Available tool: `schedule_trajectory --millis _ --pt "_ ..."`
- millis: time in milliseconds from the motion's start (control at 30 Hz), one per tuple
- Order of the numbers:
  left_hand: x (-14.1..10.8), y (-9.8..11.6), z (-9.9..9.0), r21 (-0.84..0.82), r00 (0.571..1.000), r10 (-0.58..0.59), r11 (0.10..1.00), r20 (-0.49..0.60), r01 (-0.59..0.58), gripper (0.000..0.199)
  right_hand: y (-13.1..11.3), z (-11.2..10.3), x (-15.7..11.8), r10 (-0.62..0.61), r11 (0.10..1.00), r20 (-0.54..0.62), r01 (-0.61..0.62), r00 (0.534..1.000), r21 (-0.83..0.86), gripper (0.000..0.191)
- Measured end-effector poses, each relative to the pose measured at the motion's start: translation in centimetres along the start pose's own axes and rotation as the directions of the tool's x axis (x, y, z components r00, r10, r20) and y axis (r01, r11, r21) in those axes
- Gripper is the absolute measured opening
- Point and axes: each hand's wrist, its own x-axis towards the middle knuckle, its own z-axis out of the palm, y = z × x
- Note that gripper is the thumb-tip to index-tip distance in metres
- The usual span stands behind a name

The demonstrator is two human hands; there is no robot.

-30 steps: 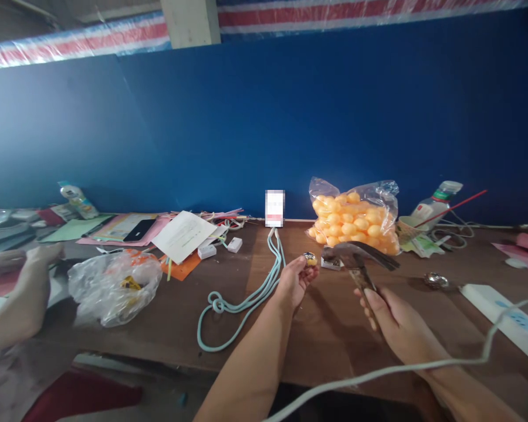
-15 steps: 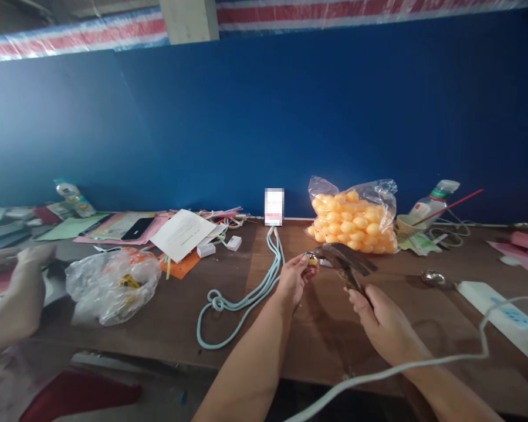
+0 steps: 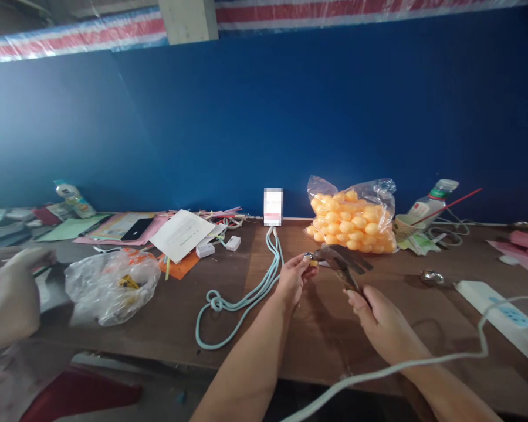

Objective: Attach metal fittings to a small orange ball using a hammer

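Observation:
My left hand (image 3: 294,280) pinches a small shiny silver-and-yellow object (image 3: 309,258) between thumb and fingertips; its kind is too small to make out. In my right hand (image 3: 381,319) is a claw hammer (image 3: 339,261), gripped by its handle, with the head tilted toward the left hand. The hammer's striking end is right beside the small object; whether they touch I cannot tell. Behind the hammer lies a clear bag of orange-yellow balls (image 3: 352,221). A shiny metal piece (image 3: 432,276) rests on the table to the right.
A pale blue cord (image 3: 217,344) lies left of my hands. A white power strip (image 3: 497,310) and its cable (image 3: 405,366) are at right, the cable crossing before my right forearm. Left are a crumpled plastic bag (image 3: 110,287), papers (image 3: 182,234) and another person's hand (image 3: 33,261).
The hammer head has tilted slightly, its claw shifting a little left and down. My left hand keeps its pinch on the small object. The other person's hand has moved slightly.

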Motion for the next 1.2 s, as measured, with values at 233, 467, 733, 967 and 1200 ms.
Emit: schedule_trajectory --millis 233,467,733,967,1200 --pt "0.1 0.0 -0.3 -0.011 0.999 0.022 1.000 0.032 -0.022 0.026 0.3 0.1 -0.2 0.026 1.000 0.008 -0.026 1.000 0.012 0.032" --pt "0.0 -0.1 -0.1 -0.014 1.000 -0.025 1.000 -0.002 0.025 0.023 0.3 0.2 -0.3 0.048 0.999 0.041 -0.048 0.998 -0.002 0.033" --pt "0.7 0.0 -0.8 0.002 0.994 0.024 1.000 -0.106 -0.024 0.019 6.0 -1.8 -1.1 -0.003 0.964 -0.025 -0.004 1.000 -0.265 0.032" --pt "1.0 0.1 -1.0 0.011 0.985 0.044 0.999 -0.167 -0.043 0.017 14.4 -2.5 0.0 -0.027 0.743 -0.060 -0.020 0.998 -0.669 0.028" --pt "1.0 -0.1 -1.3 -0.006 0.986 0.044 0.999 -0.158 -0.046 0.014 17.7 -2.1 0.6 -0.006 0.736 -0.077 -0.047 0.997 -0.675 0.033"
